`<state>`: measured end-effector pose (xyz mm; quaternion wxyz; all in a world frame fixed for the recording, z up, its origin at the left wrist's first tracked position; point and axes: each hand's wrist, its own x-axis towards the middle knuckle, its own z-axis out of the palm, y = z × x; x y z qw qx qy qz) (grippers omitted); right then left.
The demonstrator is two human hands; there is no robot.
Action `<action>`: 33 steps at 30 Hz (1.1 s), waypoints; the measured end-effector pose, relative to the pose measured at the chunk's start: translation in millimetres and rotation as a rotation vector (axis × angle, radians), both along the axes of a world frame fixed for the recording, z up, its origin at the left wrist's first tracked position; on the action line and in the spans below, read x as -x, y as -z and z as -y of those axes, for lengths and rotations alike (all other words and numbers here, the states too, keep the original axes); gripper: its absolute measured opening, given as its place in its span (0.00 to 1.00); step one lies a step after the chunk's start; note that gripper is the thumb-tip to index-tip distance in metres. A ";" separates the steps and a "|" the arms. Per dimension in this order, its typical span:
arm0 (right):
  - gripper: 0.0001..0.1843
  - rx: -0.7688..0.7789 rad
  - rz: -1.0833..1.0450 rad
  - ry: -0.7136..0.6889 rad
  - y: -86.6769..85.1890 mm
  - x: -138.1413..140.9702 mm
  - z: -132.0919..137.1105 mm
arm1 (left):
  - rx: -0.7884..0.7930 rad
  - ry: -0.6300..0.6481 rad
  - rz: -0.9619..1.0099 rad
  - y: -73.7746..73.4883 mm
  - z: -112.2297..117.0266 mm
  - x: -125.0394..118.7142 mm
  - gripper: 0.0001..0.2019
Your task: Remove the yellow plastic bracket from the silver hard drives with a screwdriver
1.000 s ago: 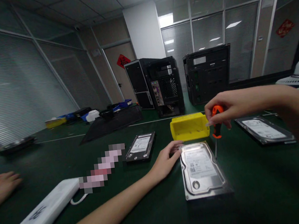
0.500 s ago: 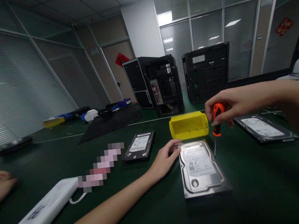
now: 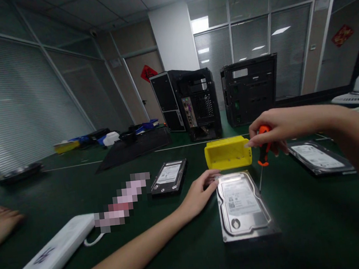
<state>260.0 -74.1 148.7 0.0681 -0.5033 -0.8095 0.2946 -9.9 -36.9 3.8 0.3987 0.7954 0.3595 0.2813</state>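
Note:
A silver hard drive with a white label lies flat on the dark green table in front of me. My left hand grips its far left corner, fingers behind the edge and thumb at the side. In my right hand is a screwdriver with an orange and black handle, held from above between thumb and fingers. The shaft points down and its tip meets the drive's right edge; the exact contact spot is too small to make out. Just behind the drive, a yellow bin contains a few tiny pieces.
More hard drives lie left and right. Behind stand a computer case and a second black case. A white power strip lies left, near another person's hand. A black panel rests farther back.
My right hand has shifted slightly on the screwdriver handle, fingers and wrist turned a little. The tip stays at the drive's right edge. My left hand keeps its hold; the view has moved slightly.

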 end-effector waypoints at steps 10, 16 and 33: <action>0.19 0.001 -0.008 -0.027 3.0 -1.7 -2.1 | -0.009 -0.009 0.009 3.7 1.0 2.7 0.16; 0.17 -0.053 -0.010 -0.014 -4.9 -5.1 6.2 | -0.003 -0.002 0.000 1.9 0.4 1.5 0.16; 0.16 -0.258 0.029 -0.078 9.8 7.3 -11.6 | 0.019 0.004 -0.024 -1.3 -0.4 -0.2 0.16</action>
